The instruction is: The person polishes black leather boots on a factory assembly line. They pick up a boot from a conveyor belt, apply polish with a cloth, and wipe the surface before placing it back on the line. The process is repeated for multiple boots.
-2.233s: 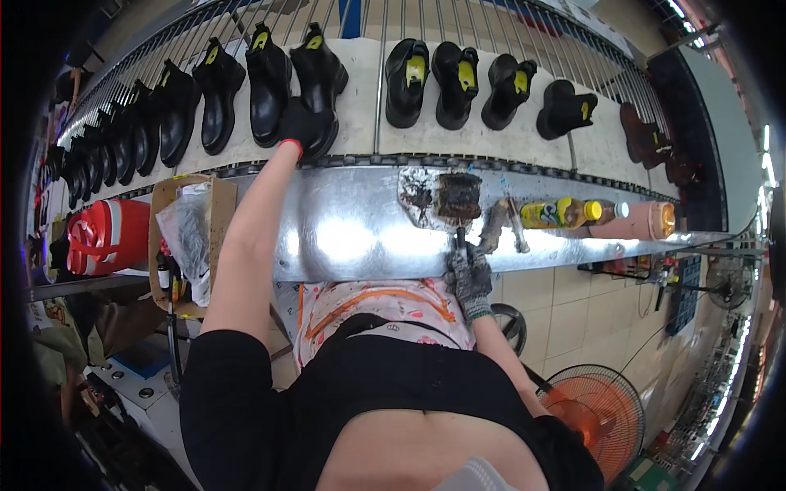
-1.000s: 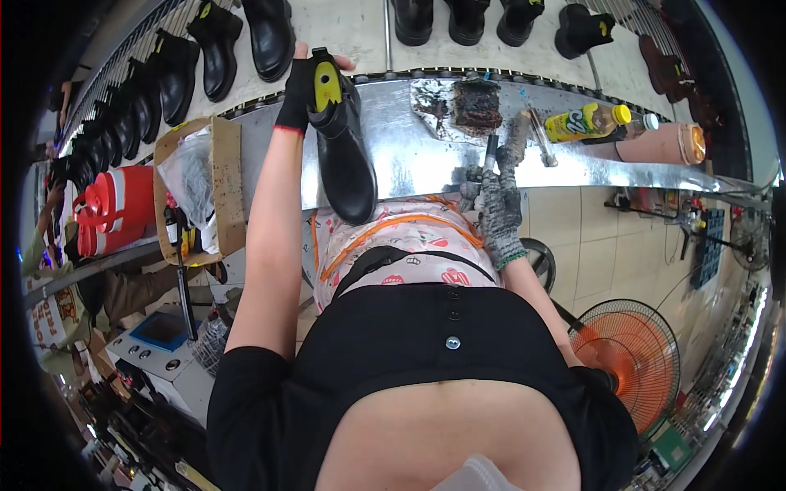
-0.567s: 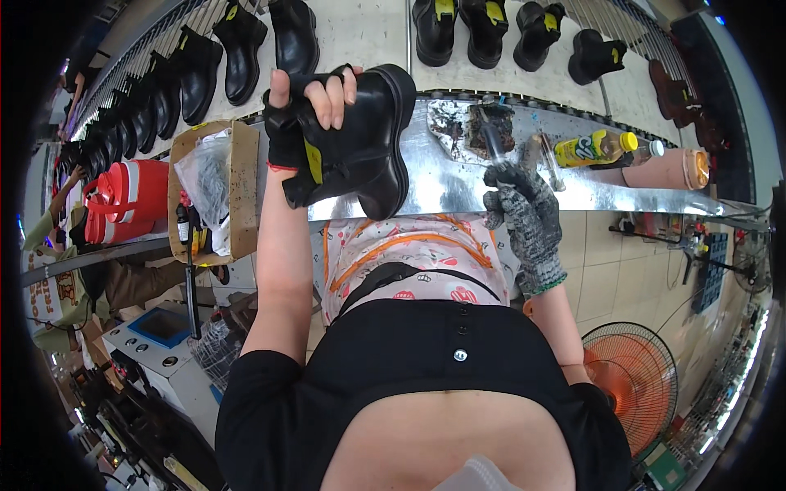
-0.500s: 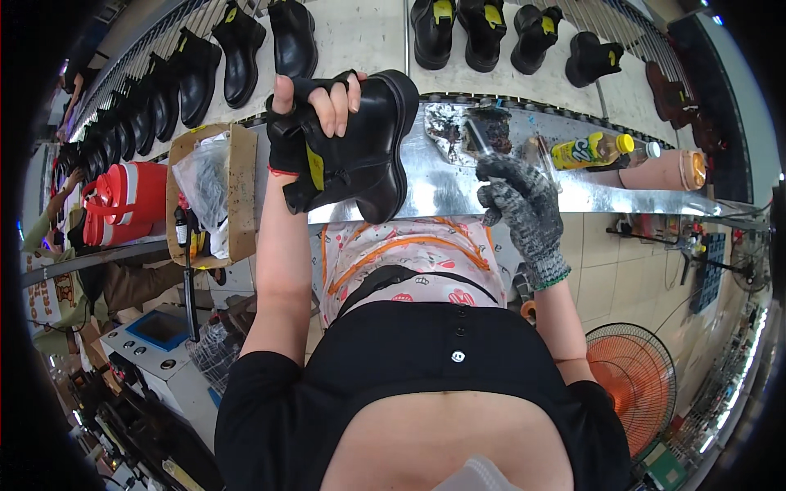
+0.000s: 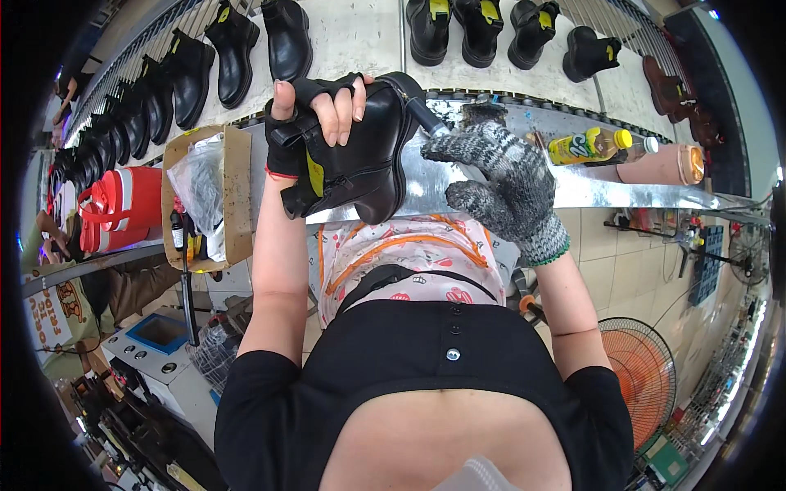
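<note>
A black leather ankle boot (image 5: 368,139) with a yellow-green lining lies tilted in my left hand (image 5: 332,106), which wears a black fingerless glove. My left fingers are wrapped over the boot's upper. In a grey knitted glove, my right hand (image 5: 516,176) is closed on a brush (image 5: 426,117) with a dark head and a metallic neck. The brush's head meets the sole edge near the toe. Its handle is mostly hidden by my glove. Behind my right hand, a dark-stained patch (image 5: 485,113) shows on the metal ledge (image 5: 426,192).
Rows of black boots (image 5: 282,41) stand on the conveyor (image 5: 356,41) beyond the ledge. A yellow-labelled bottle (image 5: 589,147) and a pink tumbler (image 5: 655,166) lie to the right. A cardboard box (image 5: 237,196) and a red cooler (image 5: 123,209) are left. An orange fan (image 5: 634,372) stands lower right.
My right hand has moved up and left, bringing the brush from over the stained patch to the boot's sole edge. The left hand holds the boot in nearly the same place.
</note>
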`<state>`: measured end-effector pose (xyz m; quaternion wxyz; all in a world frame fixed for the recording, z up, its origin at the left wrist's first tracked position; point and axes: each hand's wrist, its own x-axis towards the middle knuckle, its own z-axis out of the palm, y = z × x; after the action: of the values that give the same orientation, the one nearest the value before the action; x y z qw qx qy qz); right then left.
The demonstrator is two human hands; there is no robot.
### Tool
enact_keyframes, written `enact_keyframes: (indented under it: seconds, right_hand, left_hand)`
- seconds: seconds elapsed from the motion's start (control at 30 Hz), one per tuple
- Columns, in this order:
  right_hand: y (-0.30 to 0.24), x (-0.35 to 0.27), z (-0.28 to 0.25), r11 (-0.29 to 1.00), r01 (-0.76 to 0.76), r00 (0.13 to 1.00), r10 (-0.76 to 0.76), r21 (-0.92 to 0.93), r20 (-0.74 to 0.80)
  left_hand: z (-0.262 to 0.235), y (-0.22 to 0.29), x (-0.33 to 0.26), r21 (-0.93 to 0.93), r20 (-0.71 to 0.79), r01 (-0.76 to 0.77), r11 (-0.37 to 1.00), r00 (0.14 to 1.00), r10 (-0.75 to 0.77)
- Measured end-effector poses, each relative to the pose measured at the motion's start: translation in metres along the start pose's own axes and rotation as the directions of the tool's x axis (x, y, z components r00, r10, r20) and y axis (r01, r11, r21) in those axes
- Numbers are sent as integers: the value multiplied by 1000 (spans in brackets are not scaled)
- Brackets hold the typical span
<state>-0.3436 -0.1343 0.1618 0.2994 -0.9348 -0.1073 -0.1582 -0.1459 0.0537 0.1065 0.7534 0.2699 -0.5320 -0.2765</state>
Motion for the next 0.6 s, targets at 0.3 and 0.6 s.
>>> enact_keyframes:
  seconds: [0.3,0.6]
  right_hand:
    - [5,4,0,999,10,999,-11,31,35]
    - [29,4,53,981,154,986,-144,122,-85]
  left_hand:
    - [0,0,0,-6,-12,-5,1000,1000,5]
    - [-30,2,-18,-104,-164,-61,993,985,44]
